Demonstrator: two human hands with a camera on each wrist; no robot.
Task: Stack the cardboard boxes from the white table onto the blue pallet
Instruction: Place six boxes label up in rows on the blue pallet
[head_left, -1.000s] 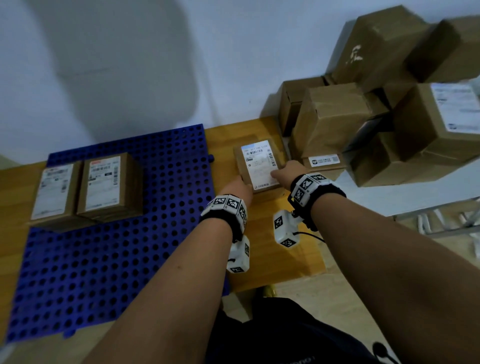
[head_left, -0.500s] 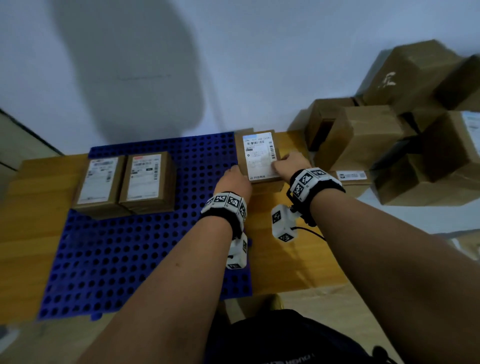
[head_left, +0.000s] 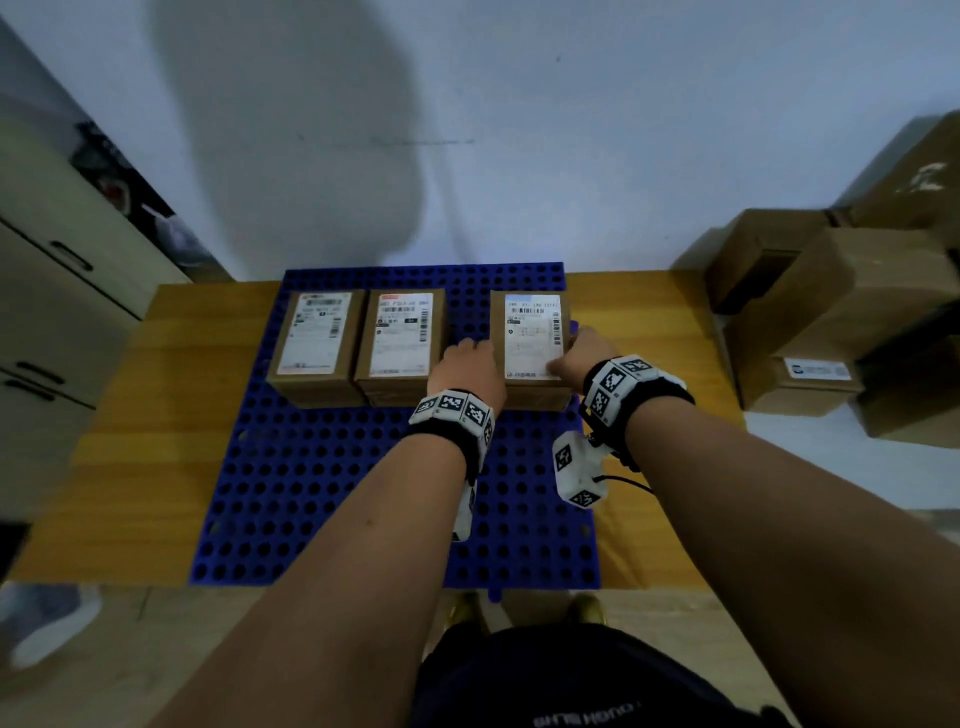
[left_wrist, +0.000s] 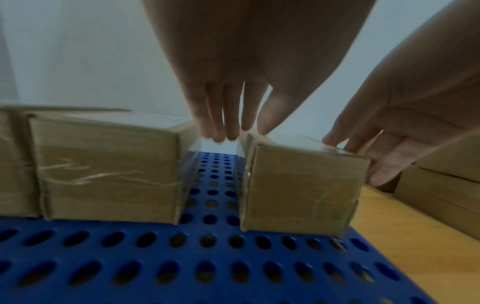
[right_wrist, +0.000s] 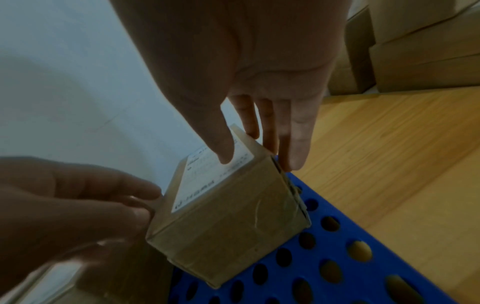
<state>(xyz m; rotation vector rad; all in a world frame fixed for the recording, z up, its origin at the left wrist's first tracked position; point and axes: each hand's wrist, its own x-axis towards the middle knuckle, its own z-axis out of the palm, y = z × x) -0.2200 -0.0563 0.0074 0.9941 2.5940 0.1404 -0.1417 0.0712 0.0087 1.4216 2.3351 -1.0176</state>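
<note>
A small cardboard box (head_left: 532, 338) with a white label stands on the far right part of the blue pallet (head_left: 322, 483). My left hand (head_left: 470, 364) holds its left side, fingers reaching down into the gap beside it and thumb at the top edge (left_wrist: 233, 131). My right hand (head_left: 582, 351) grips the right side, thumb on the label and fingers down the wall (right_wrist: 257, 158). The wrist views show the box (left_wrist: 301, 189) (right_wrist: 228, 222) sitting flat on the pallet (left_wrist: 182, 267). Two more labelled boxes (head_left: 317, 338) (head_left: 402, 338) stand side by side to its left.
A pile of cardboard boxes (head_left: 831, 312) sits at the right on the white table (head_left: 857, 467). The pallet lies on a wooden table (head_left: 156, 415). A cabinet with drawers (head_left: 52, 312) stands at the far left. A narrow gap separates the held box from its neighbour.
Both hands carried the labelled box leftward from the wooden table's right part onto the pallet. It now stands on the pallet beside the other two boxes.
</note>
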